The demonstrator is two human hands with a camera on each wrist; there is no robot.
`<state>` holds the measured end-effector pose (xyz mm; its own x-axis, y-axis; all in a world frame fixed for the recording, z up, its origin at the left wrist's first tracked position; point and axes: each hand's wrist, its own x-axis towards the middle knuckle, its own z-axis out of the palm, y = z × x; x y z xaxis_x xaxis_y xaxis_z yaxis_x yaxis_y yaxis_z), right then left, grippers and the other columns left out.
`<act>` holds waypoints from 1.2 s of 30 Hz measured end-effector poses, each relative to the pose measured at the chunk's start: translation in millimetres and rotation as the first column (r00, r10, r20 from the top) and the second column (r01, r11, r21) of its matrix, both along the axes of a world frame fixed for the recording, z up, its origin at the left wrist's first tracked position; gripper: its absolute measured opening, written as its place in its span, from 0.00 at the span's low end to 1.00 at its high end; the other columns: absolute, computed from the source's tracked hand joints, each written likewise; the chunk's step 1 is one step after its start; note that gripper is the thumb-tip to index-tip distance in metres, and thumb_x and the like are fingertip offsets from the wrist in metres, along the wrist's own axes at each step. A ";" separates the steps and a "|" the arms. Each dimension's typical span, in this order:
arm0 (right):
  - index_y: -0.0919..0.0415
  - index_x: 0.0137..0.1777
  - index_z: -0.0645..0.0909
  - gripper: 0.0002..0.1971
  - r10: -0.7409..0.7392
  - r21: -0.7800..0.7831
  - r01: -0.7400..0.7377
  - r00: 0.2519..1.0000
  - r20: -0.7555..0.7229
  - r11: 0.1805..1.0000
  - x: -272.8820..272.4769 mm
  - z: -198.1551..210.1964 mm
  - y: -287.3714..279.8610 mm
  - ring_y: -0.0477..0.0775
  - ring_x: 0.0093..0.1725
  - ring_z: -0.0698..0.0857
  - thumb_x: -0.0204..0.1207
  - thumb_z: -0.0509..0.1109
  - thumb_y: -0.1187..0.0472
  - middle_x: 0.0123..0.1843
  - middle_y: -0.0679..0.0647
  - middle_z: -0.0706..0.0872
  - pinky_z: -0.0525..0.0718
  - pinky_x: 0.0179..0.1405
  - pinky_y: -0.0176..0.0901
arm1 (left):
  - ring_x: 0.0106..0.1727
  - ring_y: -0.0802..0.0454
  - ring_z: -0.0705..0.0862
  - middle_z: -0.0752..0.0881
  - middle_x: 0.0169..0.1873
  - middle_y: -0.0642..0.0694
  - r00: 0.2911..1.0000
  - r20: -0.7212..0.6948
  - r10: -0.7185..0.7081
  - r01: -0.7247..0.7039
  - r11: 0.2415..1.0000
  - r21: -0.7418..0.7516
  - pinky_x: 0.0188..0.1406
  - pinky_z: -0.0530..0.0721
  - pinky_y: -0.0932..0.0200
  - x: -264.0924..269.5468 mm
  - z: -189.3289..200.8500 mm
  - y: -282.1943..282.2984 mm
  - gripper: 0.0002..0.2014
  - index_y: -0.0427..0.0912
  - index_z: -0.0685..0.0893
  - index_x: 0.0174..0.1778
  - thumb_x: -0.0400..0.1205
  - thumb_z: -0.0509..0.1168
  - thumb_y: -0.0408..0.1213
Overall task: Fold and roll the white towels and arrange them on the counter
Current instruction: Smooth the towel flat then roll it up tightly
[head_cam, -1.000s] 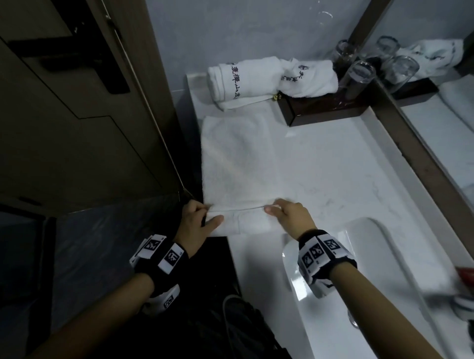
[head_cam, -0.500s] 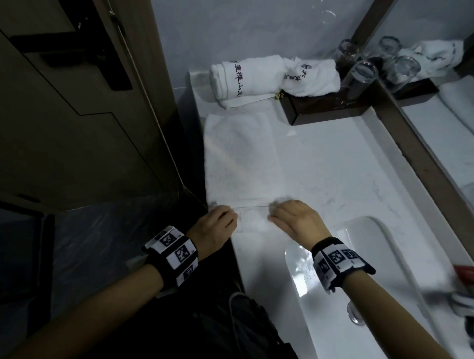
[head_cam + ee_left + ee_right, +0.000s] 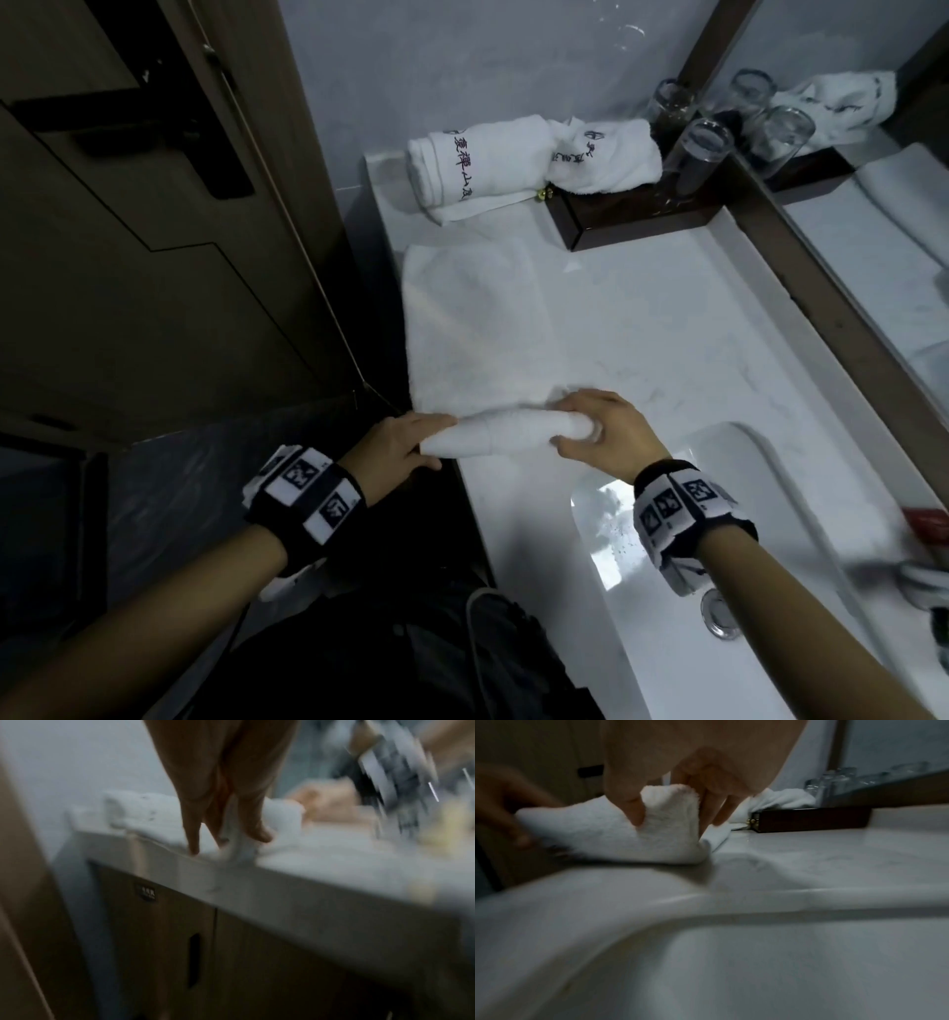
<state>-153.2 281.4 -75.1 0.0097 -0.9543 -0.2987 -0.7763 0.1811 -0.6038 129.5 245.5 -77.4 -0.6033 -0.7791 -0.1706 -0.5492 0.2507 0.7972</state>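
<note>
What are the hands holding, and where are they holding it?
Both hold the towel by its rolled near end: left hand at the roll's left tip, right hand at its right tip.

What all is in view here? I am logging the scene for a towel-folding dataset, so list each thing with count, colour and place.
towel being rolled: 1, white, flat on the counter's left side, its near end rolled up
finished towels: 2, white with dark lettering, far end of counter, one partly on the tray
tray: 1, dark brown, far end by the mirror
glasses: 2, clear, on the tray
counter: 1, white marbled
sink: 1, white, near right, drain visible
mirror: 1, dark-framed, right
door: 1, dark wood, left
cabinet: 1, brown, under the counter
left hand: grips the roll's left end
right hand: grips the roll's right end
</note>
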 end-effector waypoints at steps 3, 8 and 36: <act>0.42 0.45 0.81 0.09 -0.178 0.097 0.157 0.942 0.285 0.983 -2.0 5.8 -7.0 0.52 0.45 0.84 0.67 0.77 0.51 0.42 0.49 0.86 0.79 0.42 0.36 | 0.52 0.52 0.83 0.86 0.52 0.40 0.981 -0.041 0.192 -0.182 0.967 0.179 0.48 0.75 0.82 -1.3 0.7 -1.7 0.15 0.36 0.82 0.59 0.76 0.69 0.30; 0.54 0.63 0.78 0.25 -0.349 0.218 0.299 0.904 0.246 0.929 11.1 -5.1 -23.2 0.62 0.48 0.83 0.70 0.72 0.43 0.43 0.57 0.83 0.79 0.51 0.48 | 0.51 0.49 0.83 0.87 0.54 0.41 0.899 0.036 0.436 -0.421 0.840 0.343 0.51 0.78 0.60 -8.3 -10.2 -11.8 0.11 0.39 0.83 0.56 0.79 0.67 0.37; 0.39 0.54 0.77 0.19 -0.066 0.043 0.057 0.960 0.274 0.997 1.1 6.8 -47.4 0.36 0.45 0.81 0.66 0.79 0.56 0.47 0.40 0.84 0.76 0.43 0.24 | 0.55 0.52 0.84 0.87 0.55 0.45 0.976 0.167 0.143 -0.158 0.984 0.079 0.58 0.77 0.65 -9.3 26.3 -67.5 0.26 0.42 0.84 0.60 0.65 0.79 0.35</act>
<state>-152.1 234.0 -68.4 0.0374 -0.9449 -0.3252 -0.5681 0.2476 -0.7849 120.2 178.0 -51.2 -0.4396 -0.8355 -0.3297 -0.6971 0.0858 0.7118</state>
